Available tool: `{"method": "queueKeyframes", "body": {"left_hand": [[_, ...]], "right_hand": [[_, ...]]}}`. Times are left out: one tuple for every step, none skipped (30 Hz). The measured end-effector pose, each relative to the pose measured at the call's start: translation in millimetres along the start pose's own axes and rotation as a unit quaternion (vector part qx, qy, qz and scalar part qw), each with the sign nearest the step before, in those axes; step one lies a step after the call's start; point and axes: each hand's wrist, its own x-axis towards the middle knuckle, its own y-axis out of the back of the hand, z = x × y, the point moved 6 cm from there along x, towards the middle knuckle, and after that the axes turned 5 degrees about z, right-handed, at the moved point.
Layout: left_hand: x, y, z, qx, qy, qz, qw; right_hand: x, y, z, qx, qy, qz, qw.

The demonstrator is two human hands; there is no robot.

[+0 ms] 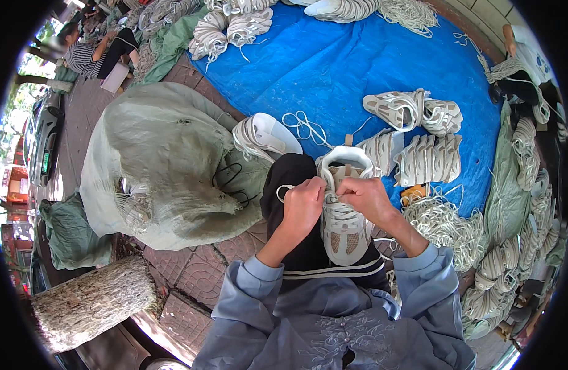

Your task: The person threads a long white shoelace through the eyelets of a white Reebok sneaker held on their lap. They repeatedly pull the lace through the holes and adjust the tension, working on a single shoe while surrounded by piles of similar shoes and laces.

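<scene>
A beige and white sneaker upper (345,242) lies across my lap on dark trousers, its toe toward me and its collar away. White shoelace (342,214) criss-crosses its front. My left hand (303,203) is closed in a pinch at the top eyelets, and a loop of lace sticks out to its left. From the other side my right hand (365,200) pinches at the same spot, fingertips close to the left ones. The lace ends between the fingers are mostly hidden.
A blue tarp (296,68) spreads ahead, holding stacked shoe uppers (428,160) and a heap of loose laces (447,231). To the left sit a large pale sack (160,166) with one upper (265,137) against it, and a tree trunk (99,299). Other people sit far left and far right.
</scene>
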Motion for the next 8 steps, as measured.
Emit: {"method": "queueKeyframes", "body": {"left_hand": [[-1, 0, 2, 0.010, -0.014, 0.007, 1.000], [-2, 0, 3, 0.020, -0.028, 0.014, 0.999], [-5, -2, 7, 0.039, -0.057, 0.014, 0.998], [-8, -6, 10, 0.055, -0.089, 0.012, 0.994], [-12, -10, 13, 0.071, -0.121, 0.011, 0.990], [-15, -15, 15, 0.114, -0.170, -0.023, 0.979], [-11, -14, 20, 0.134, -0.183, -0.034, 0.973], [-6, -11, 26, 0.154, -0.196, -0.045, 0.967]], "right_hand": [[1, 0, -1, 0.003, 0.003, 0.004, 1.000], [1, -1, -3, 0.000, 0.016, 0.010, 1.000], [-1, -2, -5, -0.003, 0.028, 0.016, 0.999], [-2, -1, -6, -0.008, 0.038, 0.025, 0.999], [-3, -2, -7, -0.006, 0.051, 0.028, 0.998], [-4, -3, -8, -0.005, 0.064, 0.032, 0.997], [-4, -3, -8, -0.004, 0.077, 0.033, 0.996], [-3, -4, -7, -0.009, 0.066, 0.024, 0.997]]}}
